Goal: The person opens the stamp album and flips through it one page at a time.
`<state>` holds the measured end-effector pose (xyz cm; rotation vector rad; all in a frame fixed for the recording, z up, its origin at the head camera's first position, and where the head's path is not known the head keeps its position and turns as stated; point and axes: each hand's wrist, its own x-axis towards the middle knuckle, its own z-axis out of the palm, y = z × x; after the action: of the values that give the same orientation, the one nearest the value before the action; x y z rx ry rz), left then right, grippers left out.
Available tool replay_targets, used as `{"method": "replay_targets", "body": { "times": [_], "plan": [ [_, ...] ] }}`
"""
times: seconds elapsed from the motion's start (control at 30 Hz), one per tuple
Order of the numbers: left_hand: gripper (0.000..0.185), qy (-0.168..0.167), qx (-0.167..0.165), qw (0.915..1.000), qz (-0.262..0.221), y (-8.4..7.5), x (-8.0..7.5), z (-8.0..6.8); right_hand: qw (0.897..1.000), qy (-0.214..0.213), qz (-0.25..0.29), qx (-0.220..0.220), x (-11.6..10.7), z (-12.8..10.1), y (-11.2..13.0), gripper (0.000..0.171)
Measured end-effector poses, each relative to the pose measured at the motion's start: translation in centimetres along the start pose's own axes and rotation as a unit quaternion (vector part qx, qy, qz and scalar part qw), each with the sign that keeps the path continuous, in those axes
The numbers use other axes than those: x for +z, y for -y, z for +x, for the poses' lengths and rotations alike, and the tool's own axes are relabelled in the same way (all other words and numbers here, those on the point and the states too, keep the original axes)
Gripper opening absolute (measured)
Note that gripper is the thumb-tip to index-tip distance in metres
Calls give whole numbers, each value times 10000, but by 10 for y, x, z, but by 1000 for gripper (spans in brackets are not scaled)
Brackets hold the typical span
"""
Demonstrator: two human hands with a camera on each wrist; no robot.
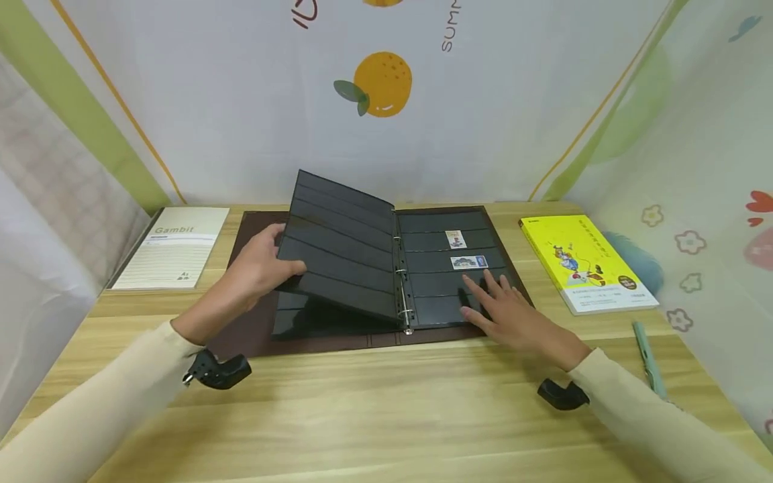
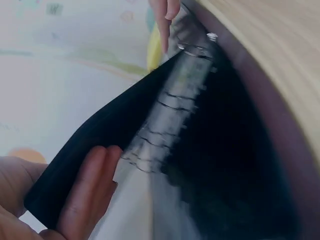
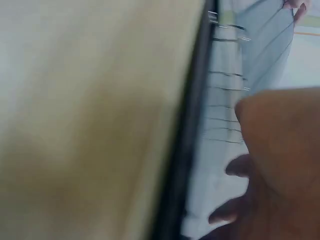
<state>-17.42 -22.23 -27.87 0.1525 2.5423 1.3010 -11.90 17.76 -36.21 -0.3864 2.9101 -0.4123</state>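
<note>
A dark stamp album (image 1: 338, 341) with a ring spine lies spread on the table. My left hand (image 1: 261, 265) pinches the outer edge of a black album page (image 1: 344, 241), thumb on one face and fingers on the other; the page stands tilted up over the left side. In the left wrist view, fingers (image 2: 90, 187) lie flat behind that page. My right hand (image 1: 504, 308) has its fingers spread over the lower part of the right page (image 1: 431, 305). Just above its fingertips, a wide stamp (image 1: 468, 262) sits in a strip, and a smaller stamp (image 1: 455, 239) is higher up.
A Gambit notepad (image 1: 175, 245) lies left of the album. To the right are a yellow book (image 1: 582, 261) and a pale green pen-like item (image 1: 649, 359), partly hidden by the right sleeve. A printed curtain (image 1: 272, 121) hangs behind the wooden table (image 1: 374, 416).
</note>
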Motion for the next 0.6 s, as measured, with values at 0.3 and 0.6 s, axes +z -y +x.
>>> {"method": "replay_targets", "body": {
  "times": [0.3,0.6],
  "plan": [
    [94,185,-636,9965,514,55,9,2,9994,-143,-315,-67,14,2,0,61],
    [95,97,-336,9767,2120,70,11,7,9990,-145,-411,-78,12,7,3,61]
  ]
}}
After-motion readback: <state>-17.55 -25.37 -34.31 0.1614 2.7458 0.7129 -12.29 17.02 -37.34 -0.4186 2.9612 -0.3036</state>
